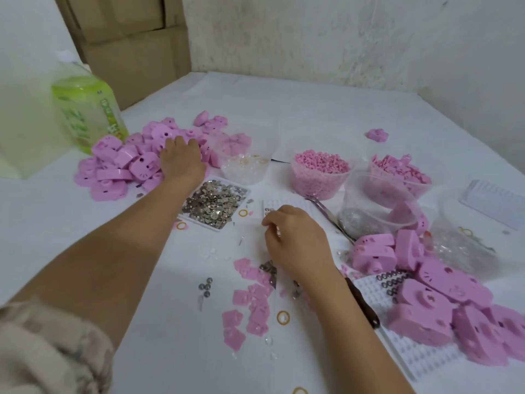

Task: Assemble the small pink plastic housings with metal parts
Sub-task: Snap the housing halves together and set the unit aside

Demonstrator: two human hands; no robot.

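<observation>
A heap of pink plastic housings (133, 163) lies at the far left of the white table. My left hand (181, 159) reaches onto this heap, its fingers bent down among the housings with the tips hidden. A shallow white tray of small shiny metal parts (213, 203) sits just right of my left forearm. My right hand (295, 243) hovers at the table's middle, fingers curled, thumb and fingers pinching something small over a white grid tray (289, 201) that holds a few metal pieces. Flat pink plates (252, 305) and steel balls (206, 287) lie below it.
More pink housings (443, 297) pile up at the right over another grid tray (409, 354). Clear tubs hold pink pellets (321, 172), pink pieces (400, 172), metal bits (366, 220) and clear parts (244, 166). Tweezers (326, 211), a green bottle (88, 112), cardboard boxes (133, 44).
</observation>
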